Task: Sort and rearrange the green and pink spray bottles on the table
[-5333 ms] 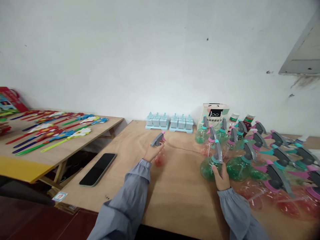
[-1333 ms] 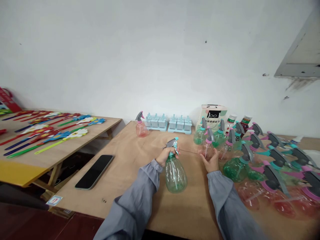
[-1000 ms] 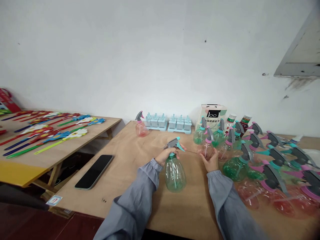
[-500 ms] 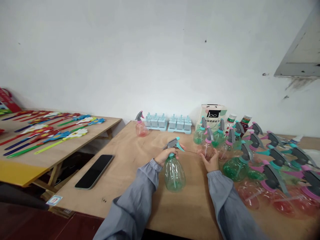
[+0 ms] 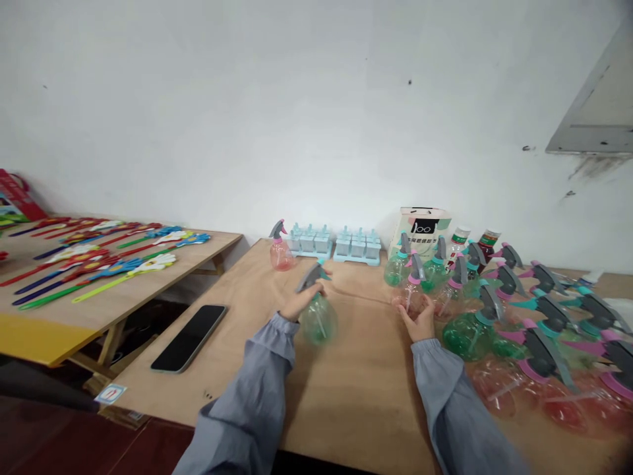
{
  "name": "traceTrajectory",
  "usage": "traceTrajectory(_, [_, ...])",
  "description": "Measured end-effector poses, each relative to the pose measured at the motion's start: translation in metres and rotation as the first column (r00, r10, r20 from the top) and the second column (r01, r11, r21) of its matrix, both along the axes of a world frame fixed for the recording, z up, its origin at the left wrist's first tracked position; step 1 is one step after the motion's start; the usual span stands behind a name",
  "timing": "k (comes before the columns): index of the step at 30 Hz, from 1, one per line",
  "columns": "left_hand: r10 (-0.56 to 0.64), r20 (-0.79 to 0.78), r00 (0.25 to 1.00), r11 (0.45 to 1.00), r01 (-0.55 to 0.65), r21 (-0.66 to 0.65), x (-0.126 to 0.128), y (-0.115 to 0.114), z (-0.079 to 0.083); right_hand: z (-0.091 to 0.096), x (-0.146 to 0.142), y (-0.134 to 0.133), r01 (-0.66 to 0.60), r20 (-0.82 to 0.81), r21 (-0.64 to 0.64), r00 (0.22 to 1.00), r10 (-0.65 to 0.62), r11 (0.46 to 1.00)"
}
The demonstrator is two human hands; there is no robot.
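My left hand [image 5: 297, 303] is closed round the neck of a clear green spray bottle [image 5: 317, 320] with a grey and teal trigger head, held over the middle of the wooden table [image 5: 346, 396]. My right hand [image 5: 420, 323] rests on the table with its fingers curled against a pink spray bottle [image 5: 411, 290] at the near edge of a crowd of spray bottles [image 5: 524, 316]. A lone pink spray bottle [image 5: 279, 249] stands at the back left of the table, beside two pale blue ice-lolly moulds [image 5: 336, 243].
A black phone [image 5: 190, 336] lies face up near the table's left edge. A printed carton [image 5: 422, 227] and two capped bottles [image 5: 475, 241] stand against the white wall. A second table [image 5: 113, 297] to the left carries several coloured hand-shaped clappers [image 5: 99, 260].
My left hand has carried the green bottle away from me and to the left, toward the lone pink bottle. My right hand has stayed by the crowd of bottles.
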State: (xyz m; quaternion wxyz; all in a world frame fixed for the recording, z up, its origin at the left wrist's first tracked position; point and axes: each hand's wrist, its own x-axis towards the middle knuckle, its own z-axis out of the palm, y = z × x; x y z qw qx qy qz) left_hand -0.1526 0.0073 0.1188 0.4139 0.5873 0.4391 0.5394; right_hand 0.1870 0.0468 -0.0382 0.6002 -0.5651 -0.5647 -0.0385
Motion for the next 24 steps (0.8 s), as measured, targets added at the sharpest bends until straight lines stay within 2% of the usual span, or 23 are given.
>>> traceTrajectory(2, [0.231,-0.062,0.971,0.970,-0.224,0.098,-0.034,0.014,0.000,-0.001,0.001,0.001,-0.007,-0.007,-0.011,1.000,0.007,1.000])
traceTrajectory(5, [0.473,-0.070,0.878,0.876,-0.460,0.144,-0.084,0.041,-0.005,-0.003,0.003,0.002,-0.016,-0.002,-0.017,1.000,0.016,1.000])
traceTrajectory(7, [0.547,-0.025,0.837,0.822,-0.531,0.205,-0.113,0.059,-0.011,-0.004,0.004,0.002,-0.014,0.012,-0.010,1.000,0.014,1.000])
traceTrajectory(11, [0.620,-0.017,0.784,0.772,-0.606,0.190,-0.151,0.090,-0.021,-0.003,0.003,0.001,-0.007,0.019,-0.015,1.000,0.007,1.000])
traceTrajectory(15, [0.653,-0.034,0.757,0.749,-0.637,0.183,-0.164,0.110,-0.026,0.000,0.000,-0.001,-0.011,0.004,-0.009,1.000,0.011,1.000])
traceTrajectory(24, [0.726,-0.076,0.683,0.684,-0.708,0.176,-0.165,0.143,-0.024,-0.002,0.001,-0.003,-0.077,-0.120,-0.060,0.990,0.070,0.995])
